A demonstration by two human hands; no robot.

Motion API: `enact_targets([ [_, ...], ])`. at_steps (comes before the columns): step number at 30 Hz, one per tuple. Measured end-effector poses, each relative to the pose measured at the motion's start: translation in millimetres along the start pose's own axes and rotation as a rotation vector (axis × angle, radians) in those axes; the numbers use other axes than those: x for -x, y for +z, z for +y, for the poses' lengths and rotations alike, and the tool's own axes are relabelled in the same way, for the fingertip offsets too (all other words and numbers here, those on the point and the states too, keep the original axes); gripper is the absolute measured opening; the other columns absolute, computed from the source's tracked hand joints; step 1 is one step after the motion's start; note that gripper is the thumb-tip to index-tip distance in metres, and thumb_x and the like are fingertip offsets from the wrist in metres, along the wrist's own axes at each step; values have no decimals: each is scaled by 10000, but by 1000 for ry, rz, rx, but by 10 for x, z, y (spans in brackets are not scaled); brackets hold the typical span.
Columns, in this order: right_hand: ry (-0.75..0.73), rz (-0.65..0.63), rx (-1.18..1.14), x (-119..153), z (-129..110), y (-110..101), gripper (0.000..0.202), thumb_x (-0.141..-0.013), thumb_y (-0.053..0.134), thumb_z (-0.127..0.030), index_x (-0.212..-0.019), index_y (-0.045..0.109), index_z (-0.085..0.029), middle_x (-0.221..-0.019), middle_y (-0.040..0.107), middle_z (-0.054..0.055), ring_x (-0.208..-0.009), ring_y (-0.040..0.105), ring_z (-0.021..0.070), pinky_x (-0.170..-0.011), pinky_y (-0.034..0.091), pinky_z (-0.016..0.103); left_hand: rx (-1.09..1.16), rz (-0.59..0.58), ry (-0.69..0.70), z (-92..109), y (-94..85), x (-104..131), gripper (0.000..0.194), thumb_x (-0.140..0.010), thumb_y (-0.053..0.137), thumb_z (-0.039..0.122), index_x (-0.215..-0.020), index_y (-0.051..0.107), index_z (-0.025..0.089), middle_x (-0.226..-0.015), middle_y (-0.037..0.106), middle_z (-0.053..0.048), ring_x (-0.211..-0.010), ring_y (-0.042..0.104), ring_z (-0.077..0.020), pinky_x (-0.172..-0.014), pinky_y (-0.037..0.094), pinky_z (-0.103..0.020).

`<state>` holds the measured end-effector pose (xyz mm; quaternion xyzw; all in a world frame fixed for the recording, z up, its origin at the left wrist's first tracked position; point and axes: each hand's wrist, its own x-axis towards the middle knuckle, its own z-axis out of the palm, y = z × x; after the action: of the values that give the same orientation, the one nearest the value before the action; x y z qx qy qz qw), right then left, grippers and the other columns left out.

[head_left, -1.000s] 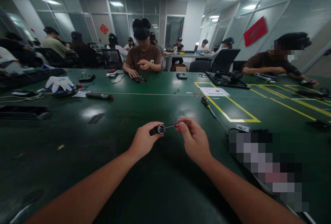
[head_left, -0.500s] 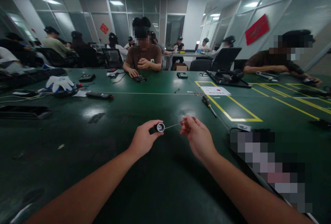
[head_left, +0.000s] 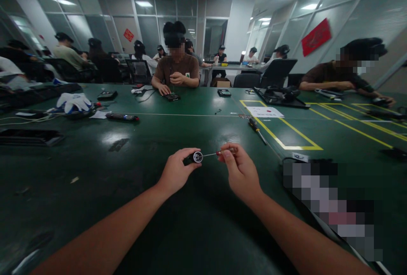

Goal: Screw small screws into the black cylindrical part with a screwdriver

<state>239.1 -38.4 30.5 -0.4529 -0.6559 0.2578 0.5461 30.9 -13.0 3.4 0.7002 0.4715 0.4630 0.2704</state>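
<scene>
My left hand [head_left: 176,169] is closed on a small black cylindrical part [head_left: 197,156], whose round end has a pale rim and faces me. Details inside that end are too small to make out. In my right hand [head_left: 242,167] is a slim screwdriver [head_left: 219,153] with a red and clear handle, pinched between thumb and fingers. Its thin shaft points left, and the tip reaches the open end of the part. Both hands are above the green table [head_left: 190,232].
Beyond my right hand lies a yellow and black screwdriver [head_left: 257,130], near yellow tape [head_left: 299,133] and a white paper sheet [head_left: 265,112]. A dark-handled tool [head_left: 122,117] and white gloves [head_left: 73,103] lie left. Across the table a person [head_left: 175,65] handles a small device.
My right hand has shifted its fingers, so more of the screwdriver's handle shows. The shaft's angle is slightly flatter; my left hand and the part stay almost still.
</scene>
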Motion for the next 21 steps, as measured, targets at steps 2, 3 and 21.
enact_targets([
  [2, -14, 6, 42, 1, -14, -5, 203, -1051, 495, -401, -1100, 618, -247, -867, 690, 23, -793, 678, 202, -756, 499, 341, -6, -4, 6, -12, 0, -1, 407, -789, 790, 137, -1177, 757, 255, -1231, 748, -54, -1163, 680, -257, -1085, 484, -439],
  [3, -16, 14, 56, -1, -23, -7, 200, -1053, 493, -399, -1099, 616, -247, -865, 691, 22, -791, 679, 201, -758, 499, 340, -5, -6, 5, -16, 0, -1, 409, -791, 789, 136, -1182, 755, 253, -1233, 746, -55, -1164, 680, -256, -1085, 485, -436],
  [21, -41, -115, 48, 15, 0, -17, 187, -1051, 501, -354, -1181, 596, -258, -790, 654, -12, -727, 650, 175, -692, 485, 307, 4, -12, -14, -27, 6, -6, 398, -785, 780, 95, -1152, 761, 245, -1205, 751, -55, -1142, 685, -246, -1074, 491, -443],
])
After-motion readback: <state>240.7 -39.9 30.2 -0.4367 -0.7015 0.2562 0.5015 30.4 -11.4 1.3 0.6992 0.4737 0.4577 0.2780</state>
